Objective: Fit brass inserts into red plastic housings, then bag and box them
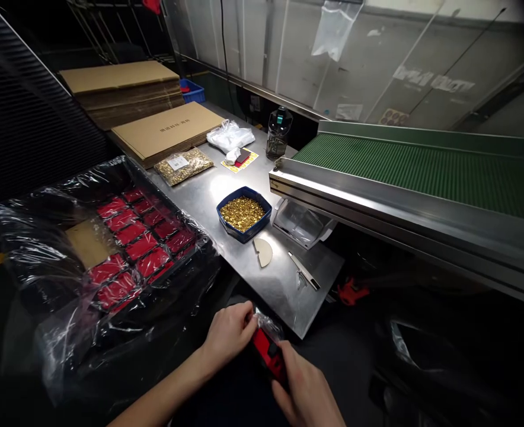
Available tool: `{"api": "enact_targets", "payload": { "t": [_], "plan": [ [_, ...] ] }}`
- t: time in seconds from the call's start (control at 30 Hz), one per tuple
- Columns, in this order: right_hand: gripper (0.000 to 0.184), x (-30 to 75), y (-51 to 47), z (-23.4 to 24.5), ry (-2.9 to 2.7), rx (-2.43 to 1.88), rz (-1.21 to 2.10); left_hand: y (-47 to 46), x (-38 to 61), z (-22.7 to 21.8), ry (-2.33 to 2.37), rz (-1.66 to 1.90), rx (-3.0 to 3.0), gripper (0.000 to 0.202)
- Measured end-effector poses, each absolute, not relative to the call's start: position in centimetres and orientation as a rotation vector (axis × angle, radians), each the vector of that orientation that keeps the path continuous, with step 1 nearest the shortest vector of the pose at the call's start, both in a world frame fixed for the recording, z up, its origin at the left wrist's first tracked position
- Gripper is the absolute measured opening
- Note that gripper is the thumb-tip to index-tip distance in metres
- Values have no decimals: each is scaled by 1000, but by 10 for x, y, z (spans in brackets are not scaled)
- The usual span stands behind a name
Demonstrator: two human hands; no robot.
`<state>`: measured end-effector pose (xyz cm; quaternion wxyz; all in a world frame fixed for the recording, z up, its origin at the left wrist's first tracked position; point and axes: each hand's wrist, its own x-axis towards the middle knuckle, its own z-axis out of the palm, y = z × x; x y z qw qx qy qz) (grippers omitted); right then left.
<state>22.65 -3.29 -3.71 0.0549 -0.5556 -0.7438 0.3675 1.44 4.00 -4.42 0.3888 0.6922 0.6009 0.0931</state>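
Both hands hold a small red and black part (268, 354) wrapped in clear film, low in front of the metal table's near edge. My left hand (229, 334) pinches its upper end and the film. My right hand (304, 388) is closed on its lower end. To the left a black tray of several red parts (141, 237) lies in a clear plastic bag. A blue tub of small gold pieces (243, 213) stands on the table (284, 290) beyond my hands.
A green conveyor belt (422, 172) runs along the right. On the table are tweezers (304, 271), a half-round card (263, 251), a bag of gold pieces (183, 165), a clear bottle (278, 133) and a white bag (230, 137). Flat cardboard stacks (164, 131) lie at the back left.
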Motion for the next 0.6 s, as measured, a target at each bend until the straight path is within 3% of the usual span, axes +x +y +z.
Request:
{"api": "enact_targets", "payload": {
  "t": [0.17,0.27,0.4,0.53,0.6],
  "plan": [
    [38,219,-28,-39,-2208,-1814,916,39,27,-33,1214,242,2062,24],
    [33,221,-37,-54,-2082,-1830,694,37,23,-25,1256,250,2127,17],
    [35,219,-43,-60,-1840,-1943,579,32,23,-19,1245,294,2143,11],
    [45,221,-38,-49,-1846,-1843,873,24,44,-15,908,548,2163,11],
    [39,227,-32,-44,-1778,-1742,1167,26,55,-10,715,684,2203,11]
  ]
}}
